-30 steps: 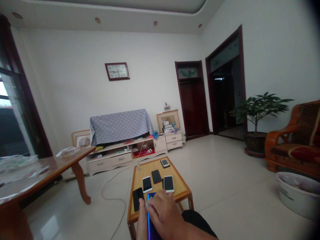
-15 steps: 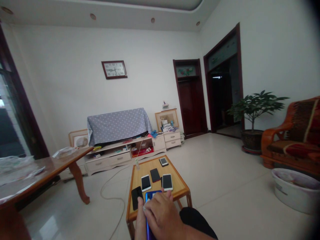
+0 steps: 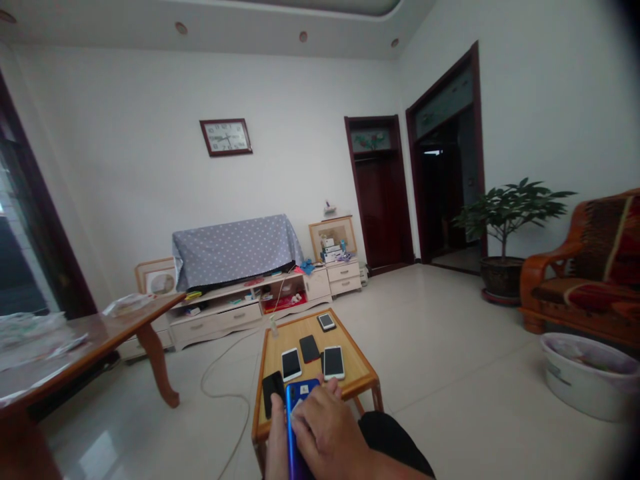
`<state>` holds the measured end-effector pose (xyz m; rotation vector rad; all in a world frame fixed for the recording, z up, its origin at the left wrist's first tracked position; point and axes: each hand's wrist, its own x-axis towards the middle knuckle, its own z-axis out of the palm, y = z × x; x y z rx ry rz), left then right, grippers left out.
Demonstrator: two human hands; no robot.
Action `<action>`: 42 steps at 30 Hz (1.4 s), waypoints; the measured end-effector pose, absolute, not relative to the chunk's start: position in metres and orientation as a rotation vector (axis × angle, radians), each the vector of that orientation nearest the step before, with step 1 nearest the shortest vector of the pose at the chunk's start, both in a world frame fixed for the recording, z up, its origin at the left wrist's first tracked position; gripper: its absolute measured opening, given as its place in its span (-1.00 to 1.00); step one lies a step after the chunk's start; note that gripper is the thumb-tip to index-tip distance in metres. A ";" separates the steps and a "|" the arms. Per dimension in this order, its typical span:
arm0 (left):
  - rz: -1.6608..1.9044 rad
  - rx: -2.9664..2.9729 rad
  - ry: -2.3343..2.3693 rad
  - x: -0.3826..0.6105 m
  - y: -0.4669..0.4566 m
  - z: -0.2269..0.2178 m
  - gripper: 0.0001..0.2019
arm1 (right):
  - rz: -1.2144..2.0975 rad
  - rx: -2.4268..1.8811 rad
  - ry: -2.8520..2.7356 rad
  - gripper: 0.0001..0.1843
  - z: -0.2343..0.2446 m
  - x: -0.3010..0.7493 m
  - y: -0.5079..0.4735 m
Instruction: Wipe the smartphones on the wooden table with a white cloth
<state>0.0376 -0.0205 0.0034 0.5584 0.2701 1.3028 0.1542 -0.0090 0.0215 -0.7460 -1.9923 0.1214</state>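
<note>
A blue phone (image 3: 295,437) is gripped in my left hand (image 3: 277,433), its back facing up and the thumb along its left edge. My right hand (image 3: 330,427) lies over the phone's back with curled fingers, pressing a small white tissue (image 3: 297,405) against it. The right hand hides much of the phone and most of the tissue. Just beyond, on a small wooden table (image 3: 290,328), lie a black phone (image 3: 273,393), a white phone (image 3: 291,365), a dark phone (image 3: 309,349), another white phone (image 3: 334,363) and a small white phone (image 3: 327,322).
A small clear bottle (image 3: 273,325) stands at the table's far left corner. To the left is a larger wooden table (image 3: 150,317) with plastic bags. A cable (image 3: 225,396) runs over the floor. On the right are a white tub (image 3: 580,383) and a wooden sofa (image 3: 550,263).
My right hand and the tissue have shifted slightly to the right across the phone's back, showing more of its upper part. The phone stays in my left hand.
</note>
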 end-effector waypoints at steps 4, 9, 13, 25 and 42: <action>1.318 0.594 0.376 0.031 -0.024 -0.001 -0.40 | 0.210 -0.906 -1.910 -0.88 0.050 0.152 0.008; 1.321 0.631 0.278 0.025 -0.018 0.000 -0.26 | 0.106 -0.746 -2.021 -0.92 0.021 0.149 -0.002; 1.295 0.599 0.117 0.022 -0.013 -0.004 -0.14 | 0.059 -0.602 -2.119 -0.88 -0.029 0.143 -0.021; 1.362 0.506 0.196 0.025 -0.006 -0.009 -0.25 | 0.076 -0.561 -2.027 -0.84 0.023 0.158 0.001; 1.326 0.521 0.297 0.017 -0.017 0.005 -0.30 | 0.043 -0.614 -2.078 -0.87 0.020 0.149 -0.003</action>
